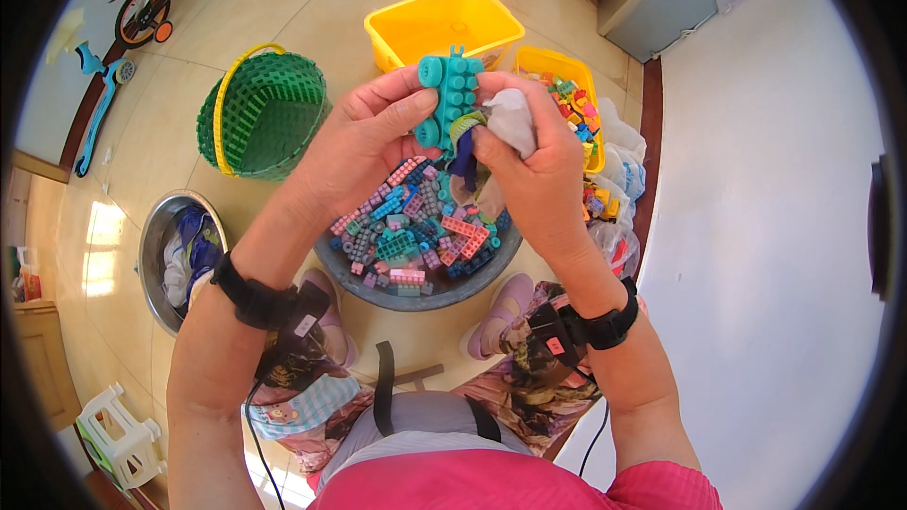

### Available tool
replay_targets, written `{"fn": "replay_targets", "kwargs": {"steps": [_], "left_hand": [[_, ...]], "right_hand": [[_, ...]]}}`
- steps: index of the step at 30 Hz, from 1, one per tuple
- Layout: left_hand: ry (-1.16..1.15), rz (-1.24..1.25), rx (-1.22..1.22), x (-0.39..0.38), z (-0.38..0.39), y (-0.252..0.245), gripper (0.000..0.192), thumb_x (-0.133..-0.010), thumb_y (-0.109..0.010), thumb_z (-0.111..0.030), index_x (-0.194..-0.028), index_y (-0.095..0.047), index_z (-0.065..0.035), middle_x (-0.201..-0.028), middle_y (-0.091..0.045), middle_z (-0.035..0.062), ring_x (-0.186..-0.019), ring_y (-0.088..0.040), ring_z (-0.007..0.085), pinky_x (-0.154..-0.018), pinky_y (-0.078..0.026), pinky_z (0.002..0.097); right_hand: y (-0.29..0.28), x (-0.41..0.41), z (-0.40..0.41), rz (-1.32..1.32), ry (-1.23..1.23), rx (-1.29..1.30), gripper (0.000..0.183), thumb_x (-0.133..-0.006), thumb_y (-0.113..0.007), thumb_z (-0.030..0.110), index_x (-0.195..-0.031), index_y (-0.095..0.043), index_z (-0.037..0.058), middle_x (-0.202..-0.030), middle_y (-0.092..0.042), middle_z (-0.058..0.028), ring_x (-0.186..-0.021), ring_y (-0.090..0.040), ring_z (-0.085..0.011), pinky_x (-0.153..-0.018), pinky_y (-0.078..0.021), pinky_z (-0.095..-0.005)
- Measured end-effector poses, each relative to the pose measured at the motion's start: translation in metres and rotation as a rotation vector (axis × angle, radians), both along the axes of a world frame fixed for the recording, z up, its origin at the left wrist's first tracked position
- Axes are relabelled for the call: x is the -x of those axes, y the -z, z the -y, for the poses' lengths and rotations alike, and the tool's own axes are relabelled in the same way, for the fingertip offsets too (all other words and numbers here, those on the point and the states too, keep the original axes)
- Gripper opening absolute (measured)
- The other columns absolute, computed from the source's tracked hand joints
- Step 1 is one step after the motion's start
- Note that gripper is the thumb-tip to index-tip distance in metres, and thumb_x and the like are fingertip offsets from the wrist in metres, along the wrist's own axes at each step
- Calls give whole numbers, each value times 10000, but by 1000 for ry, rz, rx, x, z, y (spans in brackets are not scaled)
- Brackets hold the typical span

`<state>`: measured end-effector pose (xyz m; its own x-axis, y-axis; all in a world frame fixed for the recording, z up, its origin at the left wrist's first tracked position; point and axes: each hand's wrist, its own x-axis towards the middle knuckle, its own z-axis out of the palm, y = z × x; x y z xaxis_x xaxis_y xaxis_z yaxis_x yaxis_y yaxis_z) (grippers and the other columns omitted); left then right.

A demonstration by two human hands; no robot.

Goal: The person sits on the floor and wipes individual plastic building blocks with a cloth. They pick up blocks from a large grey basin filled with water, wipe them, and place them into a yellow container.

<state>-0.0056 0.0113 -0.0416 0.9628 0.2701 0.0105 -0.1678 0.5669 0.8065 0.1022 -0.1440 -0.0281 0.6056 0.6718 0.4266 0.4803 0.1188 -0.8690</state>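
Between my hands is a teal toy building-block wheelbase (453, 95) with studs and round wheels. My left hand (368, 127) grips its wheeled side, thumb on the near face. My right hand (542, 163) holds its other edge along with a bunched cloth (511, 124), white, dark blue and green, which touches the block's lower end. Below them stands a round grey basin (425, 299) heaped with plastic building blocks (397, 248) in pink, purple, teal and grey. The fingertips behind the wheelbase are partly hidden.
A green woven basket (266, 117) stands left, above a metal bowl (149, 262) holding cloths. Beyond my hands is a yellow bin (446, 14); right of it, a smaller yellow bin (592, 95) holds colourful blocks. Plastic bags (623, 156) lie by the wall. A white stool (120, 435) is lower left.
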Motion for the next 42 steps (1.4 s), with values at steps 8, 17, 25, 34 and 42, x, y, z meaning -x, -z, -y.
{"fn": "replay_targets", "kwargs": {"steps": [8, 17, 25, 34, 42], "left_hand": [[0, -68, -145, -1, 13, 5, 291, -966, -543, -91, -1251, -580, -44, -1079, -645, -8, -896, -611, 54, -778, -517, 220], [-124, -68, -318, -6, 13, 9, 288, -968, -544, -103, -1244, -592, -35, -1071, -637, -11, -915, -601, 52, -762, -545, 240], [-137, -79, -494, -4, 14, 9, 316, -962, -542, -99, -1267, -585, -29, -1060, -637, -2, -901, -591, 49, -750, -516, 212], [-142, -73, -504, -2, 13, 13, 367, -951, -568, -117, -1312, -528, -70, -1101, -627, 31, -887, -591, 63, -725, -515, 214], [-110, -133, -250, -5, 9, 10, 355, -949, -566, -101, -1296, -512, -53, -1104, -616, 38, -914, -620, 93, -736, -554, 240]], "right_hand": [[-8, 3, 5, 31, 156, 131, 193, -835, -613, 27, -1026, -596, 41, -845, -604, -9, -772, -549, -71, -689, -467, -221], [-4, 1, -7, 189, 207, 153, 280, -818, -655, 206, -999, -565, 12, -811, -660, -204, -754, -654, -374, -657, -509, -380], [-3, -8, -4, -35, 167, 148, 299, -824, -652, 205, -1011, -549, -4, -800, -658, -168, -726, -652, -278, -654, -508, -349], [-2, -2, -8, -234, 90, 172, 234, -818, -639, 165, -960, -580, -10, -814, -646, -98, -693, -598, -136, -643, -500, -279], [14, -10, -7, -498, -60, 26, 241, -866, -586, 111, -1074, -595, -9, -925, -646, -44, -791, -605, -106, -696, -504, -259]]}}
